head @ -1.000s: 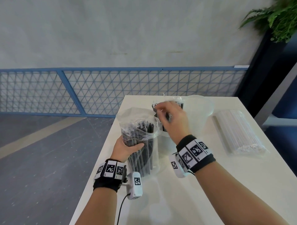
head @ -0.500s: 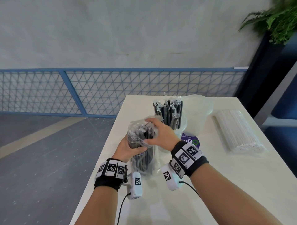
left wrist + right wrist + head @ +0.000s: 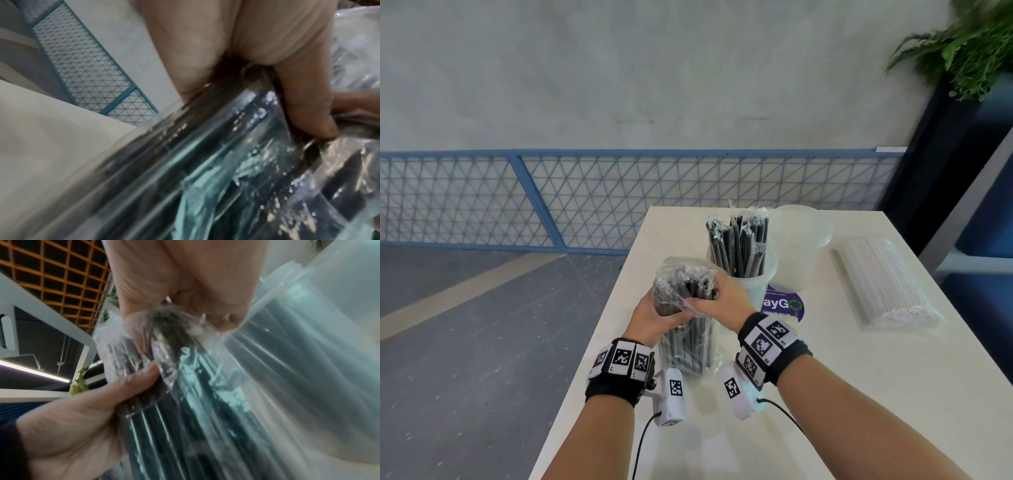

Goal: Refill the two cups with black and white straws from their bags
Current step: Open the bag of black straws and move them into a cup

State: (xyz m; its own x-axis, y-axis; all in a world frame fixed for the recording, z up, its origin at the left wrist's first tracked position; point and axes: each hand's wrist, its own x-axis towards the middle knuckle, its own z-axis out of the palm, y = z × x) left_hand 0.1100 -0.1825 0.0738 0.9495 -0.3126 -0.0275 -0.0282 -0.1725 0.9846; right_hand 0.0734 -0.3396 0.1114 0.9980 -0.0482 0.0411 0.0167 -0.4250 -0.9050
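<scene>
The bag of black straws stood upright near the table edge. The right hand had returned from the filled cup and now gripped its mouth; the left hand clasped its side.

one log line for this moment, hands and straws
left hand: grips black straw bag | right hand: grips bag top | near cup: black straws | far cup: no straws
</scene>
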